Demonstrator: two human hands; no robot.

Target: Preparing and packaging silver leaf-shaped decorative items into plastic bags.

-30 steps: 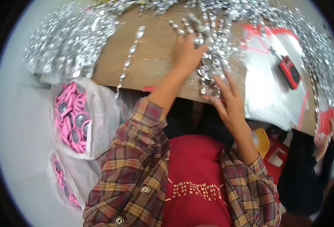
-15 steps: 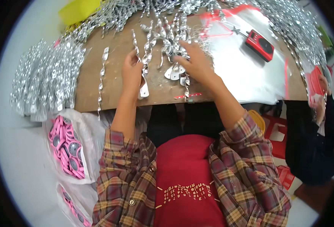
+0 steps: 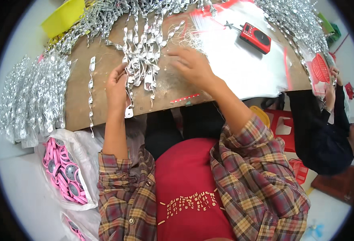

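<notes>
My left hand (image 3: 116,86) is closed at the left edge of a heap of silver twisted strips (image 3: 140,60), its fingers pinching one strip. That strip runs down beside the hand to a flat white end tab (image 3: 129,112) near the table's front edge. My right hand (image 3: 193,68) hovers to the right of the heap with fingers stretched out and apart, and nothing shows in it. A single twisted strip (image 3: 91,86) lies apart on the brown tabletop (image 3: 78,104), left of my left hand. Pale loose threads (image 3: 191,39) lie beyond my right hand.
Bagged silver strips (image 3: 32,100) stack at the left; more pile along the far edge. Clear plastic bags (image 3: 233,68) lie right, under a red radio (image 3: 255,38). A yellow basin (image 3: 62,18) stands far left. Below, a sack holds pink-and-grey round pieces (image 3: 66,170). Another person (image 3: 325,136) works at right.
My right hand has come off the strips and now sits to their right with its fingers spread. My left hand stays at the strips. The whole view has shifted somewhat.
</notes>
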